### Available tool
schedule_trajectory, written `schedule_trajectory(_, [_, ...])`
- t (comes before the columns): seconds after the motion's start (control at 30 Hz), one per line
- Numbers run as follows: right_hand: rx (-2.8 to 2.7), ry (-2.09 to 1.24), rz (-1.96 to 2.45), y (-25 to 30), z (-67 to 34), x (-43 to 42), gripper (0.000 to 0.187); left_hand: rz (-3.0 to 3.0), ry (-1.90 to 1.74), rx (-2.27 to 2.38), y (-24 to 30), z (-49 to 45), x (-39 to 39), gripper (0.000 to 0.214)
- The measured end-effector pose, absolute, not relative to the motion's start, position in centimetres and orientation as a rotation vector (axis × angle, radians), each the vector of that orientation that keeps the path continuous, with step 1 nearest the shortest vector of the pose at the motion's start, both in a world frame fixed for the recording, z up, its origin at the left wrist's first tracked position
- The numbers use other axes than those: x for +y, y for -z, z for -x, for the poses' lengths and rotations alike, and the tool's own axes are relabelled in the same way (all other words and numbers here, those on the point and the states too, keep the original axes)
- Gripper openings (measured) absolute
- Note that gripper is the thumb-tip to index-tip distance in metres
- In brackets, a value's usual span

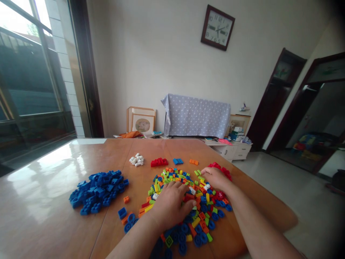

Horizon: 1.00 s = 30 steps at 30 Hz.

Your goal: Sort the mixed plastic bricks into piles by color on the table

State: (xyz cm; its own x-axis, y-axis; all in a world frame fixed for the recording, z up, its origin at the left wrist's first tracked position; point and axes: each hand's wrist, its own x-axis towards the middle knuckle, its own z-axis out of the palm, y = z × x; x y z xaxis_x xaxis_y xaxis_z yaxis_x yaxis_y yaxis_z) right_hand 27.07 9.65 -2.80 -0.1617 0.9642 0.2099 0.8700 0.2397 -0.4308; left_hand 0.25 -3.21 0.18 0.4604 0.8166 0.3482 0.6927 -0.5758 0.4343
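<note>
My left hand (172,203) rests on a mixed pile of toy building bricks (201,216), palm down, fingers spread and thumb apart. The bricks under its palm are hidden. My right hand (215,177) is at the pile's far right edge, its fingers drawn together beside a few lime-green bricks (197,172). Whatever its fingertips hold, if anything, is too small to make out. Red bricks (219,166) lie just behind that hand, partly covered by it. Several blue wheel-like rings (182,248) lie at the pile's near side.
A heap of blue bricks (98,190) lies left on the wooden table (59,230). Along the far side are white bricks (137,160), a red row (159,162), a small blue group (178,161) and orange bricks (193,162). One loose orange brick (126,199) lies between heap and pile.
</note>
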Motion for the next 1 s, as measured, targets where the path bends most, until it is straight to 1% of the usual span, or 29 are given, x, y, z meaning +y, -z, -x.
schedule_trajectory(0.07, [-2.036, -0.226, 1.613, 3.1, -28.0, 9.3, 0.036, -2.538, -0.733, 1.281, -0.4, -0.5, -3.7, 0.046])
schedule_trajectory(0.13, [-2.019, -0.18, 1.56, 3.6, -28.8, 9.1, 0.04, -2.578, -0.717, 1.227, -0.4, -0.9, -4.2, 0.057])
schedule_trajectory(0.23, [-2.117, -0.223, 1.485, 4.9, -29.1, 8.5, 0.047, -2.63, -0.685, 1.101, 0.0, -1.4, -4.7, 0.075])
schedule_trajectory(0.33, [-2.224, -0.251, 1.454, 6.2, -28.7, 7.2, 0.051, -2.667, -0.619, 1.017, 0.5, -1.6, -4.8, 0.082])
schedule_trajectory(0.43, [-2.24, -0.184, 1.441, 6.7, -27.7, 5.8, 0.05, -2.674, -0.561, 1.016, 0.7, -1.5, -4.7, 0.081])
schedule_trajectory(0.63, [-2.233, -0.077, 1.383, 6.3, -25.7, 4.3, 0.038, -2.659, -0.546, 1.062, 0.4, -1.4, -4.3, 0.066])
schedule_trajectory(0.87, [-2.219, -0.071, 1.4, 6.1, -24.0, 4.0, 0.034, -2.665, -0.545, 1.193, 0.2, -1.0, -4.0, 0.063])
schedule_trajectory(1.0, [-2.213, -0.114, 1.332, 6.1, -23.3, 4.2, 0.035, -2.664, -0.572, 1.224, -0.1, -1.0, -4.2, 0.059])
